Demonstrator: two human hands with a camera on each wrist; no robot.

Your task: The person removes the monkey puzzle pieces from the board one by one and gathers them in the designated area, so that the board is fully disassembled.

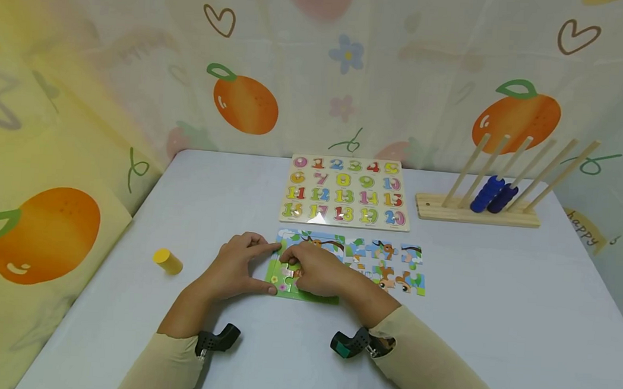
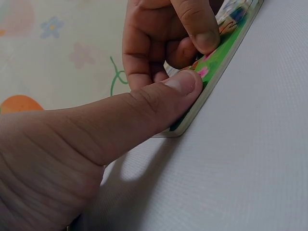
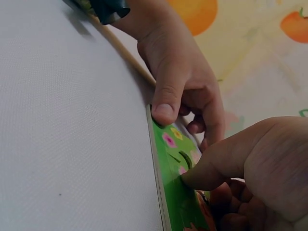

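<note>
A jigsaw puzzle board [image 1: 310,297] with a green frame lies flat on the table, with a picture partly filled in. My left hand [image 1: 238,267] rests at the board's left side. Its straight thumb [image 2: 159,98] presses the near left corner, and the index finger reaches the upper left edge. My right hand [image 1: 320,270] is over the board, thumb and index finger at a puzzle piece [image 1: 296,274] in its lower left part. The right thumb [image 3: 207,171] bears down beside printed flowers; the hand covers much of the picture. Loose puzzle pieces [image 1: 385,249] lie right of the board.
Behind the board lies a number puzzle board [image 1: 346,192]. A wooden peg rack [image 1: 476,215] with dark blue beads [image 1: 487,194] stands at the back right. A yellow cylinder [image 1: 168,261] sits left of my left hand. A printed cloth [image 1: 308,69] hangs behind the table.
</note>
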